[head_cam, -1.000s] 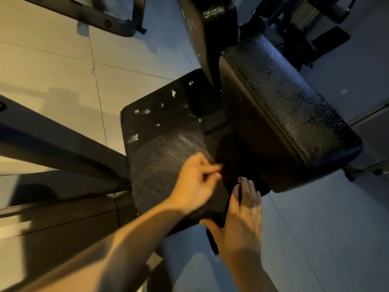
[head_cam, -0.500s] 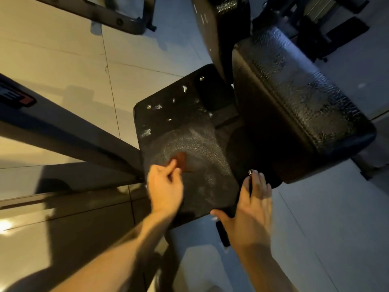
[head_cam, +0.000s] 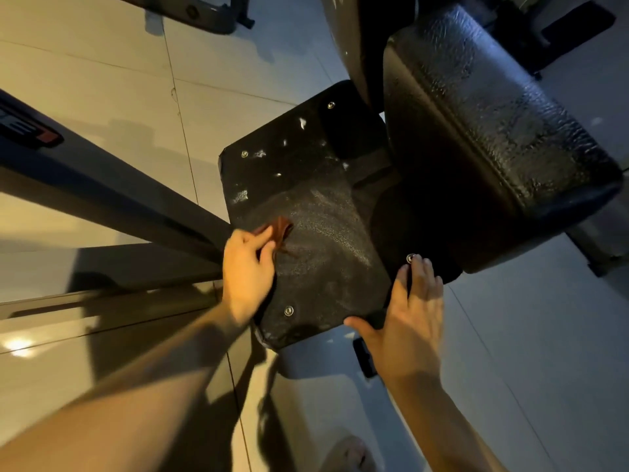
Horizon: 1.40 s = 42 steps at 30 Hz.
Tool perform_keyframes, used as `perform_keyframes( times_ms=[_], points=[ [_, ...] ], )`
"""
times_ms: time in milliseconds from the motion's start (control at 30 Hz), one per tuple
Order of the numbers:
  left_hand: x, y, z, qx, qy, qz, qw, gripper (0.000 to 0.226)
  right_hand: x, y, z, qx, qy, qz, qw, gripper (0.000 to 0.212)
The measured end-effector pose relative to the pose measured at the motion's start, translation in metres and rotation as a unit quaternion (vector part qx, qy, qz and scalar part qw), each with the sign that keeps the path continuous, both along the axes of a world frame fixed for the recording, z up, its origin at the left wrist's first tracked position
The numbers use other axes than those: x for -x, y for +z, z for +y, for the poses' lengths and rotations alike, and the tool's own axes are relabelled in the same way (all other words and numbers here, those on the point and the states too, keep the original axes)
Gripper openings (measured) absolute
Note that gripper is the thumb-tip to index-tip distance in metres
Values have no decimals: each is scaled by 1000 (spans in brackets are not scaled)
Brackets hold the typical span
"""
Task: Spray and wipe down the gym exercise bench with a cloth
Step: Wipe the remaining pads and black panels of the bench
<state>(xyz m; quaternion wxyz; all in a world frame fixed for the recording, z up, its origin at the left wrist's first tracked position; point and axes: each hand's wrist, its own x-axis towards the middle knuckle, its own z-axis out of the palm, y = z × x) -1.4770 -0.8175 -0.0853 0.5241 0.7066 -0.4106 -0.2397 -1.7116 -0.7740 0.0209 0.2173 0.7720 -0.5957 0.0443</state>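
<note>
A black padded bench seat [head_cam: 316, 240] with metal studs lies below me, its far half dotted with white foam spots. A reddish-brown cloth [head_cam: 279, 229] lies on the seat's left part, and my left hand [head_cam: 246, 267] pinches it between thumb and fingers against the pad. My right hand [head_cam: 410, 318] rests flat with straight fingers on the seat's near right corner, fingertips beside a stud. A larger black textured pad [head_cam: 483, 131] rises to the right of the seat. No spray bottle is in view.
A grey metal frame beam [head_cam: 112, 195] runs diagonally from the left to the seat. Another frame piece [head_cam: 190, 11] lies on the tiled floor [head_cam: 102, 80] at the top. Dark equipment stands at the top right. A foot [head_cam: 350, 454] shows at the bottom.
My left hand slid left and nearer across the seat, and the reddish cloth now shows under its fingers. My right hand stayed at the near right corner.
</note>
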Motion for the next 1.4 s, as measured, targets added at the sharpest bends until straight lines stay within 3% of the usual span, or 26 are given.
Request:
perform_keyframes(
  times_ms=[133,233,300,433,567,700,800,900,967,1033,1100,1167,1300,1400],
  points=[
    [61,24,36,6,6,94,996,31,-3,2,-1,6,2,-4,1000,111],
    [98,66,21,103,-143,45,983,32,-4,5,-1,8,-7,-2,1000,112],
    [100,82,4,135,-168,16,976,31,-4,7,-1,7,0,-8,1000,113],
    [44,56,-24,56,-64,68,994,31,0,5,-1,11,9,1,1000,115],
    [9,3,12,-18,4,81,997,33,2,1,-1,5,7,6,1000,115],
    [38,-5,34,-71,146,170,972,31,-2,4,-1,12,6,5,1000,114],
    [51,17,26,-121,191,174,958,31,-1,3,0,20,9,15,1000,113],
    [75,39,27,-73,109,147,980,32,-2,3,-1,16,8,12,1000,114],
    [98,55,31,6,-8,132,991,31,-1,3,-2,15,4,12,1000,114],
    [108,66,36,92,-152,73,981,31,3,3,-3,22,19,7,1000,108],
    [90,64,25,149,-237,-4,960,31,5,2,-4,23,28,3,999,105],
    [60,51,5,149,-214,-35,965,31,5,1,-5,17,16,12,1000,110],
    [5,19,-23,-10,-18,36,999,36,1,1,-2,18,7,20,1000,114],
    [33,39,-9,-1,-57,70,996,37,3,0,-3,28,15,13,999,114]
  ],
)
